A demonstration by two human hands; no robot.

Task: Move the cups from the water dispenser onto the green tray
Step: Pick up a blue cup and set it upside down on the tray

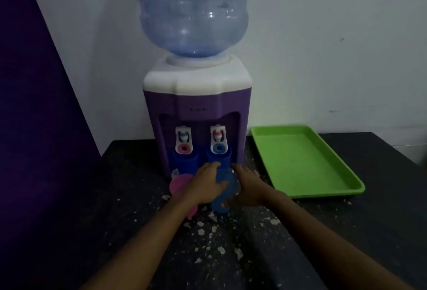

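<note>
Speckled black counter [231, 243] against white wall [323, 47]

Both hands, left hand [206, 183] and right hand [245, 188], clasp blue cup [225, 188]; green tray [300, 162] empty.

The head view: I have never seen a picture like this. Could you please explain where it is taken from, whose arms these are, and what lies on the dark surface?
There is no machine here. A person wears a camera on the head, so you look forward and down along their two bare arms.

On the dark speckled counter stands a purple and white water dispenser carrying a large clear bottle. To its right lies a green tray, with nothing on it yet.

The left hand and the right hand together grip a blue cup in front of the taps. A pink cup sits beside it, partly hidden by the left arm. Two more blue cups seem to stand under the taps.
</note>
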